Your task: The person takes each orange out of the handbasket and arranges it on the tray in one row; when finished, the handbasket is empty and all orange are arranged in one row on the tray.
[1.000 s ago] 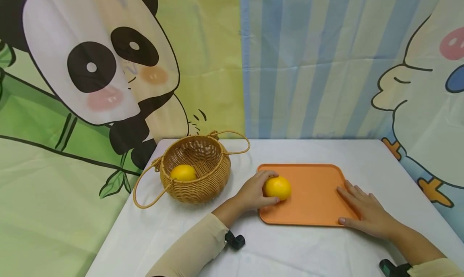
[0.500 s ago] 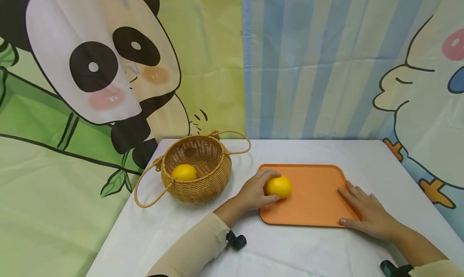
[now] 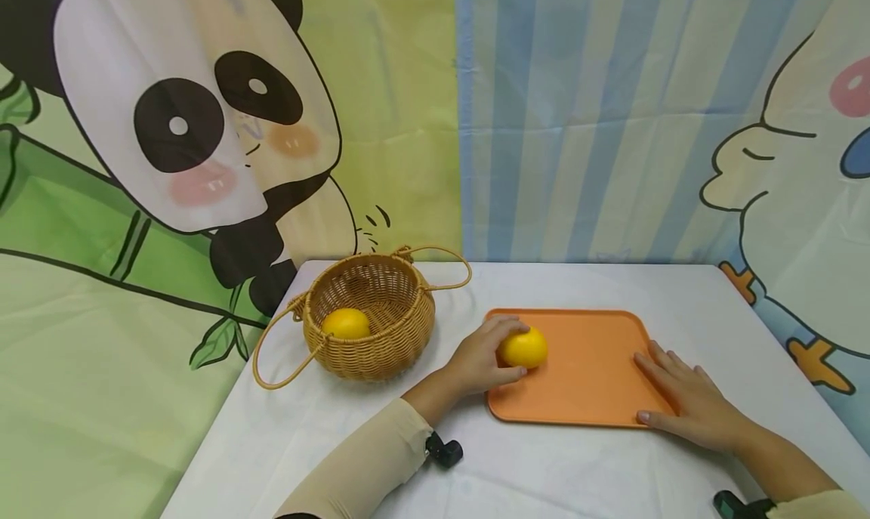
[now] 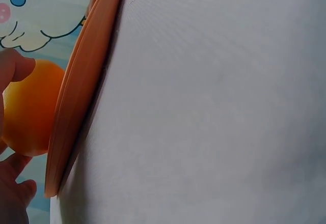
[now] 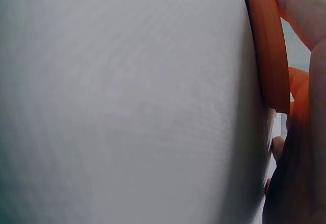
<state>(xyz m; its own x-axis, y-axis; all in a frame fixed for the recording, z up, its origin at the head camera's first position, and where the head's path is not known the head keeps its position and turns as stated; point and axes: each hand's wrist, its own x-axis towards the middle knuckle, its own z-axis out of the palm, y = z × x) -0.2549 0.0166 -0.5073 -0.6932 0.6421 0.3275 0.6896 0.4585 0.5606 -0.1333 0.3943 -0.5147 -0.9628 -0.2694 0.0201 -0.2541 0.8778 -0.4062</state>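
Note:
My left hand (image 3: 479,355) grips a round yellow-orange fruit (image 3: 526,347) at the left end of an orange tray (image 3: 591,383). Fingers and thumb close on the fruit from its left side, hiding part of it. In the left wrist view, the fruit (image 4: 35,112) shows between thumb and fingers, right beside the tray's rim (image 4: 81,86). Whether it touches the tray, I cannot tell. At the tray's right end, my right hand (image 3: 693,402) lies with fingers spread on the edge, thumb at the near right corner. Inside the wicker basket (image 3: 401,353) lies a similar yellow fruit (image 3: 347,324).
The basket stands left of the tray on a white-covered table (image 3: 537,474), with one looped handle (image 3: 272,383) sticking out front left and another (image 3: 469,270) toward the back right. Behind the table hangs a printed cloth (image 3: 578,111) with cartoon animals.
The fruit has shifted very slightly up relative to the tray with my left hand's fingers. My right hand keeps its place on the tray's edge. The whole view drifts slightly.

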